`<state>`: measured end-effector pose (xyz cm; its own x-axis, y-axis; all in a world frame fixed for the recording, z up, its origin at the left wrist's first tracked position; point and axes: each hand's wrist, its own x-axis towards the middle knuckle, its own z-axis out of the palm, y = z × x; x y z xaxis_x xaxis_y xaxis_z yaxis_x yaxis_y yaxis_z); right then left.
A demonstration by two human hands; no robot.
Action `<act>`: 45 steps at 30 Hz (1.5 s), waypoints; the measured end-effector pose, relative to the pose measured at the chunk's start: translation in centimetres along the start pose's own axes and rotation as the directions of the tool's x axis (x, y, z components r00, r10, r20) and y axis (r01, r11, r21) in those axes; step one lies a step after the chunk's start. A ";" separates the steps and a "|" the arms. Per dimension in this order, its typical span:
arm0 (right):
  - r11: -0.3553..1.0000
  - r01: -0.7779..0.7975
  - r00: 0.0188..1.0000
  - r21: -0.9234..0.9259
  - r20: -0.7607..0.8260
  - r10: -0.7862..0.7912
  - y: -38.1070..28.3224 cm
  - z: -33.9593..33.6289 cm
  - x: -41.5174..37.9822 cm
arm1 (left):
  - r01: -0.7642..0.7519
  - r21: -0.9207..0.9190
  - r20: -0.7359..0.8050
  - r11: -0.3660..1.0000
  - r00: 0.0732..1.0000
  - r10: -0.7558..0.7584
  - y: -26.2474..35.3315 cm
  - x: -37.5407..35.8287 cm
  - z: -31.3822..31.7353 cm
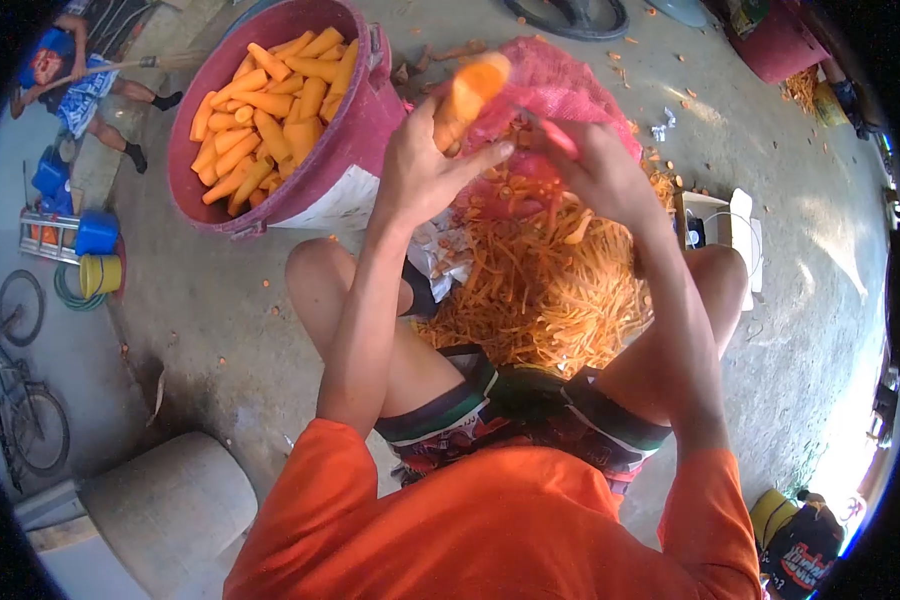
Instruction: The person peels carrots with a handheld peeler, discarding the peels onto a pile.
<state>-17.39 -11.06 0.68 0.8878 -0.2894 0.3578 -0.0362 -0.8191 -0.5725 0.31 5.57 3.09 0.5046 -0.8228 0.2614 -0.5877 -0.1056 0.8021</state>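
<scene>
While the left hand (420, 165) clamps its fingers round a peeled carrot (468, 92), holding it upright at about 12 o'clock of the view, the right hand (595, 165) stands just beside it at 1 o'clock, its fingers closed on a pink-handled tool (558, 135); the blade cannot be made out. Left to right: at 9 o'clock a blue pail (97, 232) and a yellow pail (101, 275) stand together on the concrete, contents not visible. At 11 o'clock a maroon tub (355, 125) is filled nearly to the rim with peeled carrots (260, 115), laid in all directions. At the centre, between the knees, a heap of orange peelings (545, 285) lies on the floor, and behind it a pink mesh sack (560, 85) sits slack, touching the heap. At 1 o'clock a second maroon bucket (775, 45) is partly out of view, with scraps beside it. Judged from the grip, good work here calls for long strokes directed away from the holding fingers, the carrot turned a little after each, so that peel falls onto the heap rather than the legs.
</scene>
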 end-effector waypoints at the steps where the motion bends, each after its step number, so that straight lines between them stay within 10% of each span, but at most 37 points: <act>1: 0.991 -0.071 0.997 0.115 0.011 0.071 -0.8 -1.0 0.0 | 0.047 -0.092 0.006 0.995 0.999 -0.047 -0.1 0.1 -0.2; 6: 0.972 -0.187 0.981 0.144 0.081 0.177 -1.6 -2.7 0.3 | 0.127 -0.664 0.018 0.737 0.988 -0.154 -0.1 0.3 -0.3; 18: 0.983 -0.160 0.986 0.094 0.068 0.154 -1.0 -2.8 -0.1 | -0.113 -0.241 -0.234 0.964 0.971 0.056 0.6 0.2 0.4; 20: 0.979 -0.170 0.985 0.111 0.060 0.164 -1.2 -3.3 -0.1 | -0.349 -0.070 -0.392 0.935 0.871 0.295 0.2 0.5 0.7; 24: 0.985 -0.026 0.993 0.173 -0.108 0.045 -0.5 -2.6 -0.3 | -0.326 -0.180 -0.328 0.928 0.909 0.256 1.0 0.5 -0.1; 26: 0.987 -0.092 0.993 0.133 -0.058 0.100 -0.5 -3.1 -0.4 | -0.116 -0.198 -0.143 0.973 0.986 0.088 0.5 0.0 -0.8; 30: 0.979 -0.204 0.977 0.020 0.063 0.203 -1.0 -3.7 -0.3 | -0.147 -0.323 -0.248 0.935 0.966 0.066 0.2 0.4 -0.1; 32: 0.980 -0.196 0.979 0.027 0.064 0.194 -0.7 -3.5 -0.3 | -0.028 -0.610 -0.127 0.792 0.990 -0.063 0.5 0.1 -0.4; 45: 0.984 -0.155 0.985 0.084 0.087 0.147 -1.3 -3.3 -0.1 | -0.085 -0.268 -0.252 0.960 0.968 0.016 0.4 0.3 0.5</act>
<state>-18.98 -11.64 3.84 0.9094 -0.3627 0.2036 -0.1345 -0.7197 -0.6812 -0.08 5.01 3.17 0.6383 -0.6574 0.4005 -0.4373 0.1185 0.8915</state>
